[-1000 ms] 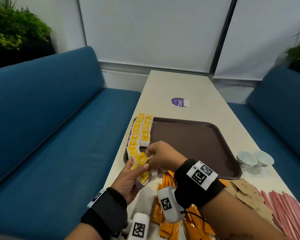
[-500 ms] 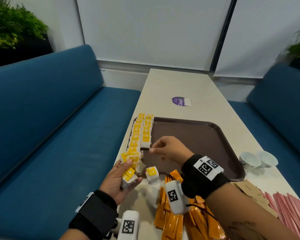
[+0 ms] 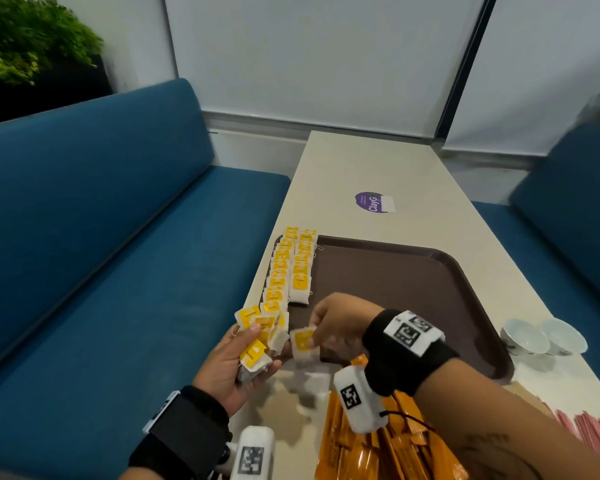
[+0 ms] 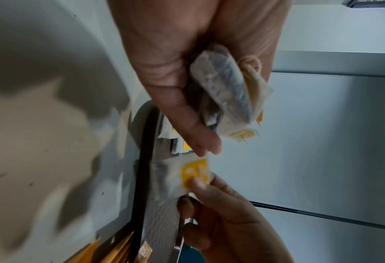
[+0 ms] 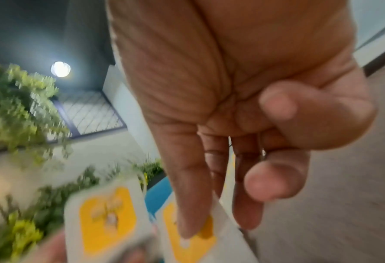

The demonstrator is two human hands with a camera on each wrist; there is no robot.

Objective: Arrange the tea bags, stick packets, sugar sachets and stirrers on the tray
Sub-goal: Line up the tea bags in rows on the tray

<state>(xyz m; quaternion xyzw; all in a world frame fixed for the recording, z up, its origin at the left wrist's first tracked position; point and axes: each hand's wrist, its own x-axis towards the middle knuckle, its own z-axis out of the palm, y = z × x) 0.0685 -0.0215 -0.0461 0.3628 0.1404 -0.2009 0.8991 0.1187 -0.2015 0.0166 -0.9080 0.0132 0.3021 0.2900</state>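
Head view showed the right hand (image 3: pixel 336 327) pinching one light, limp tea bag (image 3: pixel 302 341) by its tag near the tray (image 3: pixel 413 289), the left hand (image 3: pixel 236 362) clutching several.

A long pale bench (image 3: pixel 378 161) runs between two blue upholstered sofas (image 3: pixel 101 237), ending at a wall of white roller blinds (image 3: pixel 309 53) split by a dark frame, with green plants (image 3: pixel 25 36) in both corners.

Tea bags (image 3: pixel 293 268) in two rows along tray (image 3: pixel 413 289) left edge; stick packets (image 3: pixel 378 452) nearer, cups (image 3: pixel 542 336) right.
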